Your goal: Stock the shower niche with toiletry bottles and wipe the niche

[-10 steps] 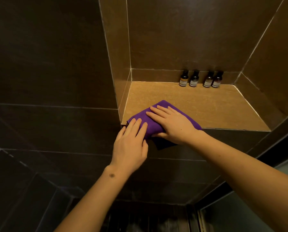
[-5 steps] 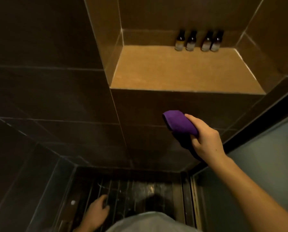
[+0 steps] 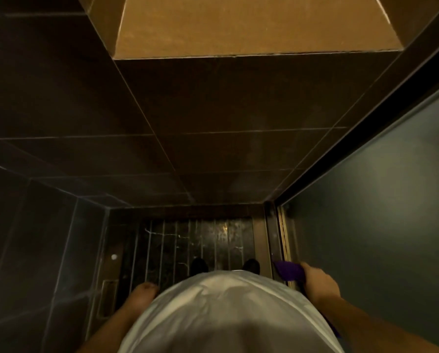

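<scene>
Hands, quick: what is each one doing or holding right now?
Left hand: hangs low beside the white shirt, nothing seen in it; open or closed cannot be told.
Right hand: closed on the purple cloth.

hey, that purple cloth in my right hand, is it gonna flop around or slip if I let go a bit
Probably floppy: the cloth bunches and sags past the right hand. Likely light, since a loose one-handed grip holds it. Loosened, it would probably drop limp.

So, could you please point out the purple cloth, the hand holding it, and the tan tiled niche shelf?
Purple cleaning cloth [image 3: 288, 271]: head view, on the folded part sticking out past the fingers.
Right hand [image 3: 319, 282]: head view, on the back of the hand.
Tan tiled niche shelf [image 3: 251, 29]: head view, on its bare floor surface.
</scene>
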`<control>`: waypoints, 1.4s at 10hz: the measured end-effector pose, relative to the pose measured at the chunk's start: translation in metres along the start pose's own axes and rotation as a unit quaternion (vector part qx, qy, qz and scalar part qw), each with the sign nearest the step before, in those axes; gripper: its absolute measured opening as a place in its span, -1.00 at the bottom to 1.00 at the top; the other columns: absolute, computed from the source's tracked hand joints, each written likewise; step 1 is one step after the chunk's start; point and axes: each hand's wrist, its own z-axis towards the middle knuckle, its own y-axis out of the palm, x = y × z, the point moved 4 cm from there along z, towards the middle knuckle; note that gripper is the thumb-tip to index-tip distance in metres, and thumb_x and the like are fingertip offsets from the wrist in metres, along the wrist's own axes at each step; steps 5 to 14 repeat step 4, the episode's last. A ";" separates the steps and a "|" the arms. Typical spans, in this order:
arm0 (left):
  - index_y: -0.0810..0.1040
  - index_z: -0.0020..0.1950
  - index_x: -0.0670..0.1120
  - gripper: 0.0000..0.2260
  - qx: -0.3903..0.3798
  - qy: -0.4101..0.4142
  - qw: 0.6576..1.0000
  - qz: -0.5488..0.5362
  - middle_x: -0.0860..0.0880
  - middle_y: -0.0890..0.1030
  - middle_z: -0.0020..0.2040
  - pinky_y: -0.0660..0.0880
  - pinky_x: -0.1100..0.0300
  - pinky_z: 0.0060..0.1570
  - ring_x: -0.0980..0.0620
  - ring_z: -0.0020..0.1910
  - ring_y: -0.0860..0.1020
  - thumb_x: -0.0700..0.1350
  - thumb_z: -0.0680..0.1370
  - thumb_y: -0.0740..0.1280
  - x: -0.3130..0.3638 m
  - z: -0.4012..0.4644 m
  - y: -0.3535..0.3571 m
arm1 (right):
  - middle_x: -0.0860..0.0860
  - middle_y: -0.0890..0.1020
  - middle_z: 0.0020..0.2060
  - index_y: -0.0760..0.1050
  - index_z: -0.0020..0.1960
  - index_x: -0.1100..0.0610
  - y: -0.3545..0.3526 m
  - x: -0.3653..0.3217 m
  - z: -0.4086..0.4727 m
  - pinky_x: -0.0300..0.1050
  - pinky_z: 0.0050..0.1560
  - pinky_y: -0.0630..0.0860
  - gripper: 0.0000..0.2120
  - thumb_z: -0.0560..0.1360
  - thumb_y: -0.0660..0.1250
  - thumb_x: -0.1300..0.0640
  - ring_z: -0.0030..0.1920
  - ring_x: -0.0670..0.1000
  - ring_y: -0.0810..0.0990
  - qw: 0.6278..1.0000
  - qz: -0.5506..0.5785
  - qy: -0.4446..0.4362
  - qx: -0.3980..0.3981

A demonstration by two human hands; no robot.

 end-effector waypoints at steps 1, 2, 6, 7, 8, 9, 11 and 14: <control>0.54 -0.24 -0.17 -0.75 -0.009 0.014 1.000 0.011 -0.18 0.54 -0.18 0.45 0.10 -0.07 -0.08 -0.19 0.50 -0.22 0.61 0.21 0.030 -0.010 0.003 | 0.01 0.65 0.13 0.42 0.30 -0.09 0.022 0.013 -0.011 0.03 0.15 0.59 -0.67 0.54 0.22 0.02 0.11 0.06 0.65 0.998 0.002 0.042 -0.042; 0.60 -0.06 -0.22 -0.81 -0.022 0.047 0.998 0.022 -0.18 0.59 -0.06 0.45 0.10 0.03 -0.12 -0.03 0.55 -0.20 0.62 0.21 0.056 -0.017 0.013 | 0.04 0.62 0.21 0.38 0.36 -0.07 0.027 0.017 -0.021 0.01 0.17 0.57 -0.63 0.55 0.20 0.02 0.16 0.08 0.63 0.997 0.014 0.055 -0.061; 0.62 0.02 -0.18 -0.81 -0.033 0.076 0.996 0.037 -0.18 0.64 0.03 0.49 0.08 0.12 -0.14 0.07 0.59 -0.17 0.60 0.23 0.074 -0.028 0.021 | 0.02 0.62 0.19 0.37 0.35 -0.07 0.016 0.016 -0.035 -0.05 0.15 0.56 -0.64 0.56 0.23 0.02 0.13 0.04 0.63 0.995 0.061 0.080 -0.026; 0.62 0.02 -0.18 -0.81 -0.033 0.076 0.996 0.037 -0.18 0.64 0.03 0.49 0.08 0.12 -0.14 0.07 0.59 -0.17 0.60 0.23 0.074 -0.028 0.021 | 0.02 0.62 0.19 0.37 0.35 -0.07 0.016 0.016 -0.035 -0.05 0.15 0.56 -0.64 0.56 0.23 0.02 0.13 0.04 0.63 0.995 0.061 0.080 -0.026; 0.62 0.02 -0.18 -0.81 -0.033 0.076 0.996 0.037 -0.18 0.64 0.03 0.49 0.08 0.12 -0.14 0.07 0.59 -0.17 0.60 0.23 0.074 -0.028 0.021 | 0.02 0.62 0.19 0.37 0.35 -0.07 0.016 0.016 -0.035 -0.05 0.15 0.56 -0.64 0.56 0.23 0.02 0.13 0.04 0.63 0.995 0.061 0.080 -0.026; 0.62 0.02 -0.18 -0.81 -0.033 0.076 0.996 0.037 -0.18 0.64 0.03 0.49 0.08 0.12 -0.14 0.07 0.59 -0.17 0.60 0.23 0.074 -0.028 0.021 | 0.02 0.62 0.19 0.37 0.35 -0.07 0.016 0.016 -0.035 -0.05 0.15 0.56 -0.64 0.56 0.23 0.02 0.13 0.04 0.63 0.995 0.061 0.080 -0.026; 0.62 0.02 -0.18 -0.81 -0.033 0.076 0.996 0.037 -0.18 0.64 0.03 0.49 0.08 0.12 -0.14 0.07 0.59 -0.17 0.60 0.23 0.074 -0.028 0.021 | 0.02 0.62 0.19 0.37 0.35 -0.07 0.016 0.016 -0.035 -0.05 0.15 0.56 -0.64 0.56 0.23 0.02 0.13 0.04 0.63 0.995 0.061 0.080 -0.026; 0.62 0.02 -0.18 -0.81 -0.033 0.076 0.996 0.037 -0.18 0.64 0.03 0.49 0.08 0.12 -0.14 0.07 0.59 -0.17 0.60 0.23 0.074 -0.028 0.021 | 0.02 0.62 0.19 0.37 0.35 -0.07 0.016 0.016 -0.035 -0.05 0.15 0.56 -0.64 0.56 0.23 0.02 0.13 0.04 0.63 0.995 0.061 0.080 -0.026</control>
